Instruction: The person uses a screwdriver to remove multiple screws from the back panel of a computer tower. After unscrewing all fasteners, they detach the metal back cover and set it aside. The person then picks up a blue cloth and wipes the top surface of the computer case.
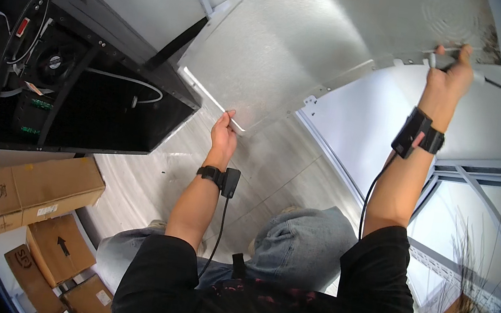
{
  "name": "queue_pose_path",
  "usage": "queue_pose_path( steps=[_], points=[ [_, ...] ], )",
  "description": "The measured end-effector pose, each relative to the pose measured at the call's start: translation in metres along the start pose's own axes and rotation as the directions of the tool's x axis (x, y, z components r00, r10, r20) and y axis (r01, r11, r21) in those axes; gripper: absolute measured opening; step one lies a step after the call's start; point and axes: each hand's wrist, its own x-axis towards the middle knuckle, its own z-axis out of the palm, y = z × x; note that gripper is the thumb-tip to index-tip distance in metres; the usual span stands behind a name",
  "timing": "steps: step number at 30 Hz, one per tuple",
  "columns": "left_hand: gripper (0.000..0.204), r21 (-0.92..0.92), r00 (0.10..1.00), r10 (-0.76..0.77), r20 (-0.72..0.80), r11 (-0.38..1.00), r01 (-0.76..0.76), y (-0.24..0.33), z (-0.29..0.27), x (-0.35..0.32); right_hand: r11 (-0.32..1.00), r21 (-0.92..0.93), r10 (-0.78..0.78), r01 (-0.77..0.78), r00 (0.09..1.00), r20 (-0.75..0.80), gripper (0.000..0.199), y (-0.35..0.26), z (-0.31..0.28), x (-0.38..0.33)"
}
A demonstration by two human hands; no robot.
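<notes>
A large bare sheet-metal panel (277, 41) slants across the top of the view, held up off the floor. My left hand (224, 138) pinches its near lower edge, beside a bright folded lip. Up at the far right, my right hand (451, 78) grips the panel's rim. A slim tool (500, 87) with a pale handle and thin dark shaft, like a screwdriver, runs through that same hand; the palm hides most of it. To the left stands an open black cabinet (118, 109) with a fan (55, 62) and loose cables inside, apart from the panel.
Cardboard boxes (61, 249) are stacked at the lower left, below the cabinet. Pale wood-look floor (260, 176) lies beneath my hands. A white panelled frame (480, 172) stands at the right, with dry twigs (467, 277) near it. Thin cables trail from both my wrist devices.
</notes>
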Motion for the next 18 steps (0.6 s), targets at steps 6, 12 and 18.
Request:
queue_pose_path(
  steps=[6,12,18],
  points=[
    [0.029,-0.022,0.982,0.114,-0.15,0.993,-0.119,0.028,0.028,0.025,0.998,-0.037,-0.046,0.045,0.998,-0.045,0.017,0.008,-0.023,-0.008],
    [0.03,0.159,0.94,0.24,-0.242,0.966,-0.205,0.089,0.029,0.087,1.0,-0.017,0.008,-0.008,1.0,0.019,0.02,0.022,-0.02,-0.031],
    [0.025,0.327,0.926,0.32,-0.199,0.913,-0.245,0.142,0.06,0.11,1.0,0.0,-0.025,0.025,0.997,0.075,0.027,0.037,-0.027,-0.049]
  ],
)
